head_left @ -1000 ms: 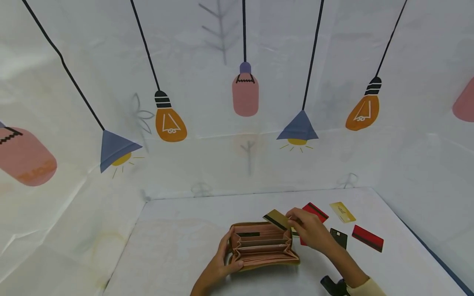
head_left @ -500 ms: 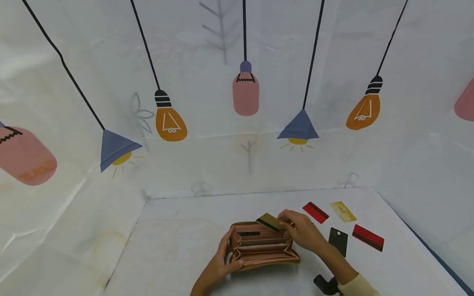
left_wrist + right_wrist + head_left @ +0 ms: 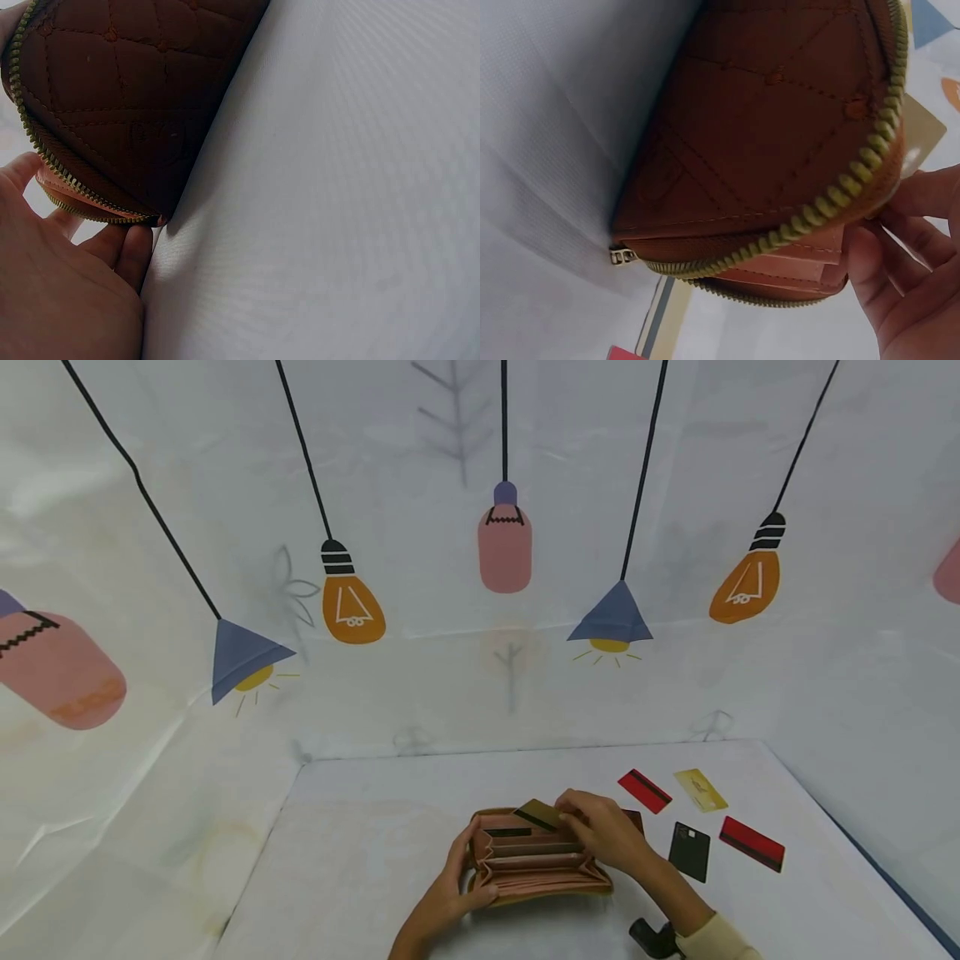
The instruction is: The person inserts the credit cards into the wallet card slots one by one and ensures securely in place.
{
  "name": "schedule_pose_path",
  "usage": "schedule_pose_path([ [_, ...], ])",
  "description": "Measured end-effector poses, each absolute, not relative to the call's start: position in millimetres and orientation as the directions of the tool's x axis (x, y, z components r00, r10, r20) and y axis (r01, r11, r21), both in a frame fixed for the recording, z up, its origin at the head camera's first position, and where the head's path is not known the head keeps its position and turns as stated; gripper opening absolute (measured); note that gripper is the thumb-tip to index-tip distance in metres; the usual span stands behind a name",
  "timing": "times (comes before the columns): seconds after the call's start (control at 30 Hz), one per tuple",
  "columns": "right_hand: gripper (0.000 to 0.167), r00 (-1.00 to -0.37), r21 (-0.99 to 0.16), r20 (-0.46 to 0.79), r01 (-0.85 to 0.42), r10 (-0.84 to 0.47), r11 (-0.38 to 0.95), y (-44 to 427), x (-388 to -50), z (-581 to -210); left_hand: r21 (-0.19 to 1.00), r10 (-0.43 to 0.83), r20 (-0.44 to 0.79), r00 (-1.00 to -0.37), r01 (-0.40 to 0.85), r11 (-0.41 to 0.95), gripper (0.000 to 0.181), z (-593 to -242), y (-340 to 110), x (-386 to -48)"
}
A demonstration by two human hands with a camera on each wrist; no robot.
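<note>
A brown zip wallet (image 3: 543, 891) stands open on the white table, its pleated compartments facing up. My left hand (image 3: 447, 897) grips its left end, fingers behind and thumb on the front edge. The left wrist view shows the wallet's quilted outside (image 3: 127, 82) and brass zip above the left hand (image 3: 67, 277). At the wallet's back right, my right hand (image 3: 609, 835) pinches a gold card (image 3: 538, 815) with a dark stripe. The card is tilted, its lower edge at the rear slots; how deep it sits cannot be told. In the right wrist view, the gold card (image 3: 924, 135) shows partly behind the wallet.
Right of the wallet lie a red striped card (image 3: 645, 791), a yellow card (image 3: 701, 790), a black card (image 3: 689, 852) and another red striped card (image 3: 752, 844). A dark red piece (image 3: 634, 820) shows behind the right hand. A black curved object (image 3: 654, 937) sits by the right sleeve.
My right hand has moved left with the gold card, which now sits lower, over the wallet's rear slots. The left hand still holds the wallet in place.
</note>
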State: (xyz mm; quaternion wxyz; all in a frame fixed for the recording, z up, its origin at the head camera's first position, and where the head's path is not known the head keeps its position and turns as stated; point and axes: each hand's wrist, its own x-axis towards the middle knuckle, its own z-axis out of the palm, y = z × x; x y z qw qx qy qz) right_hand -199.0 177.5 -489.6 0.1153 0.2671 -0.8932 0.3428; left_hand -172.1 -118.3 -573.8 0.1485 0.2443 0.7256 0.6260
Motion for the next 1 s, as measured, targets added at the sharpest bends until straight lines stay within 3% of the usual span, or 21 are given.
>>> schedule_pose_path([
  [0.33, 0.006, -0.829, -0.456, 0.391, -0.552, -0.400, 0.698, 179, -197, -493, 0.977, 0.547, 0.116, -0.829, 0.196, 0.089, 0.093, -574, -117, -172],
  [0.57, 0.018, -0.776, -0.283, 0.489, -0.573, -0.398, 0.770, 189, -190, -498, 0.972, 0.550, 0.129, -0.825, 0.214, 0.094, 0.092, -574, -118, -172],
  [1.0, 0.027, -0.700, -0.177, 0.564, -0.621, -0.439, 0.764, 194, -193, -500, 0.970, 0.558, 0.149, -0.816, 0.231, 0.078, 0.092, -576, -119, -174],
])
